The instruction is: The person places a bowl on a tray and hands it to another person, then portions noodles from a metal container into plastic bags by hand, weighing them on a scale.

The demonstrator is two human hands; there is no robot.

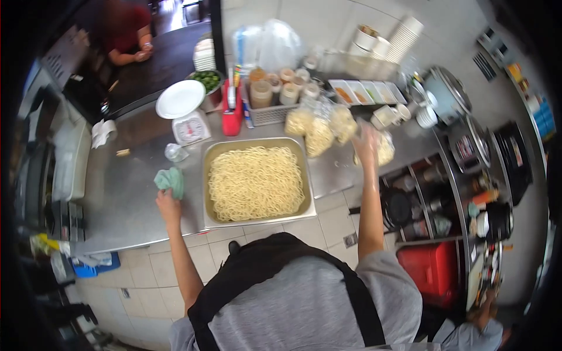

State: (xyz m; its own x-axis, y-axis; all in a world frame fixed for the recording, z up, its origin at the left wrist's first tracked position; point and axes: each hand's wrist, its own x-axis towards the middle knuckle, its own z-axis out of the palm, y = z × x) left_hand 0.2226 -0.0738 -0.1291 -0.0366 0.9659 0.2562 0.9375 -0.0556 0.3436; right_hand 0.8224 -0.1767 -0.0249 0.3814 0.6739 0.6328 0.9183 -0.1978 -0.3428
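My left hand (168,202) is closed on a green cloth (170,181) that rests on the steel counter. My right hand (367,143) reaches out on the other side, blurred, beside a clear bag of noodles (384,148). Its fingers are too smeared to show whether they grip anything. Between my hands stands a steel tray (309,202), filled with pale yellow noodles (256,183). More bagged noodles (319,138) sit just left of my right hand. Behind the cloth lies a small crumpled clear plastic bag (175,152).
A kitchen scale (191,128) carries a white plate (180,99). Sauce bottles fill a grey basket (273,114) behind the tray. Farther right are a condiment tray (367,92) and a rice cooker (448,93). One person (130,35) is across the counter; another person's sleeve (471,336) shows lower right.
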